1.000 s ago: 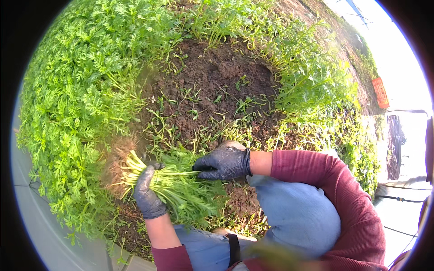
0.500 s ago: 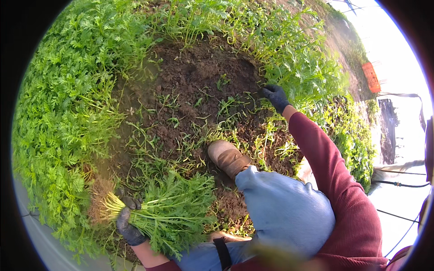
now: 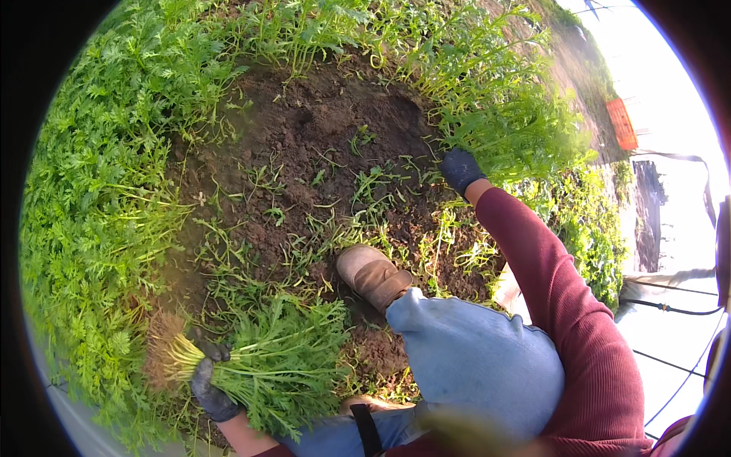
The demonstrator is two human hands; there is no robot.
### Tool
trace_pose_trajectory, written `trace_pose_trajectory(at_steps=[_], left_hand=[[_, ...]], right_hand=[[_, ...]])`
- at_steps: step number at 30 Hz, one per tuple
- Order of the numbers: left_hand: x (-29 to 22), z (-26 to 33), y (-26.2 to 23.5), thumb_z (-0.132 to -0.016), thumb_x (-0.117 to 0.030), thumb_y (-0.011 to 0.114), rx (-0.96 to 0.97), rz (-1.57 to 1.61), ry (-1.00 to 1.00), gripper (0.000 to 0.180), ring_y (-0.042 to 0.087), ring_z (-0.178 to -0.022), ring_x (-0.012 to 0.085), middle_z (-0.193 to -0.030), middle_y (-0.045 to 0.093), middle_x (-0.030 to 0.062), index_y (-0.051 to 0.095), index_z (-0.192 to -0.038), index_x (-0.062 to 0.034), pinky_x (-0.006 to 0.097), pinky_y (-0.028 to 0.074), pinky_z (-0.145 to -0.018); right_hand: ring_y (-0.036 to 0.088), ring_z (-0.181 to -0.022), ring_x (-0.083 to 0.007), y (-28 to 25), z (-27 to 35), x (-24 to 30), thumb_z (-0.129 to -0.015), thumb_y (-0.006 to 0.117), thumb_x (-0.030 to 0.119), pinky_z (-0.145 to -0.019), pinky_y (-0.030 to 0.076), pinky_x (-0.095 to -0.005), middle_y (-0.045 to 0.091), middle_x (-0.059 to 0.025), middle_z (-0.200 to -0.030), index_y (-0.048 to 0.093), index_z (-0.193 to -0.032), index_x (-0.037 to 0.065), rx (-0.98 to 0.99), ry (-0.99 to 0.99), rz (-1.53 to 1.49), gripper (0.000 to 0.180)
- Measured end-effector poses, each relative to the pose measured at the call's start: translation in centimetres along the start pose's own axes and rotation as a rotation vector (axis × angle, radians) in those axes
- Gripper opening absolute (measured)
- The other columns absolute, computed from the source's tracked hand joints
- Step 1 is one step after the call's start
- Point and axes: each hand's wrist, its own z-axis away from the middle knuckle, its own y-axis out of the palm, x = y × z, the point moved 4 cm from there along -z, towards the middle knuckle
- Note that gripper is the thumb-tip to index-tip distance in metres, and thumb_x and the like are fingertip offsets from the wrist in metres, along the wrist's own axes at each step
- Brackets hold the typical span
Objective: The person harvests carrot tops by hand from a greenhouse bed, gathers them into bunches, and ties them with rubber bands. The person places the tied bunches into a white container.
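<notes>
My left hand (image 3: 212, 385), in a dark glove, is closed round a bunch of leafy greens (image 3: 278, 362). Their pale stems and tangled brown roots (image 3: 164, 352) point left, while the lobed leaves spread right over the ground. Farther off on the right, my gloved right hand (image 3: 461, 170) is curled low against a stand of the same greens (image 3: 506, 133). Its fingers are closed at the base of the stems and mostly hidden by the back of the hand. The leaves beside it look slightly blurred.
Brown soil (image 3: 304, 137) strewn with small loose sprigs lies between the hands. Dense greens (image 3: 91, 175) stand along the left and far side. My boot (image 3: 373, 274) rests on the soil. An orange crate (image 3: 622, 124) and a dark hose (image 3: 662, 307) are at the right.
My right hand has turned and closed against the stems, and the greens beside it have shifted. My left hand still grips its bunch. The whole view has moved slightly.
</notes>
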Motion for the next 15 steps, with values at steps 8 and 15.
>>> trace_pose_trajectory(at_steps=[8,15], left_hand=[[-0.2,0.3,1.6,-0.078,-0.015,0.056,0.066,0.037,-0.03,0.068,0.041,-0.077,0.0148,-0.084,0.043,0.0017,0.025,-0.136,0.0005,0.032,0.032,-0.086],[-0.1,2.8,6.1,-0.075,-0.023,0.066,0.089,0.042,-0.115,0.042,0.043,-0.072,0.0161,-0.077,0.046,0.0024,0.043,-0.103,-0.0026,0.033,0.031,-0.087]], right_hand=[[0.063,-0.08,-0.0279,-6.5,1.2,0.4,-0.074,0.069,0.03,-0.075,0.048,-0.0397,0.067,-0.0119,-0.085,0.068,-0.083,0.004,-0.034,0.091,-0.654,0.029],[0.062,-0.088,-0.0185,-13.1,6.2,8.5,-0.082,0.059,0.051,-0.078,0.052,-0.034,0.064,-0.0093,-0.099,0.056,-0.111,0.002,0.487,-0.537,-2.227,0.057]])
